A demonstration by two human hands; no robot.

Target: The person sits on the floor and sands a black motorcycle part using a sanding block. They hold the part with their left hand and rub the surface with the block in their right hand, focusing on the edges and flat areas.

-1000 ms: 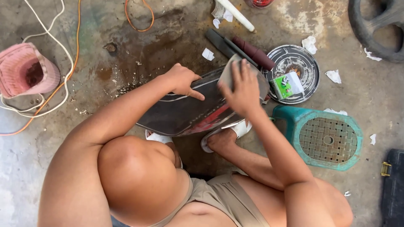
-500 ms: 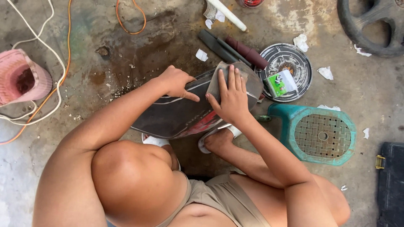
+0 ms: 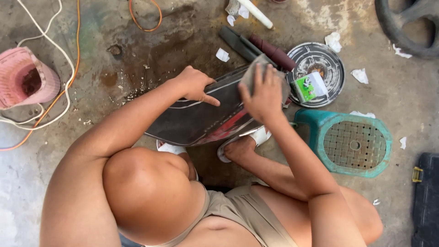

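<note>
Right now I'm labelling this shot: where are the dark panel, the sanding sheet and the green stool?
dark panel (image 3: 196, 116), head view, its middle face.
sanding sheet (image 3: 249, 75), head view, its left corner.
green stool (image 3: 354, 144), head view, its seat.

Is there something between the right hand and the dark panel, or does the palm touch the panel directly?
Yes. A grey abrasive sheet lies under the right hand, between palm and dark panel. The left hand rests on the panel's upper edge with nothing visible between.
</note>
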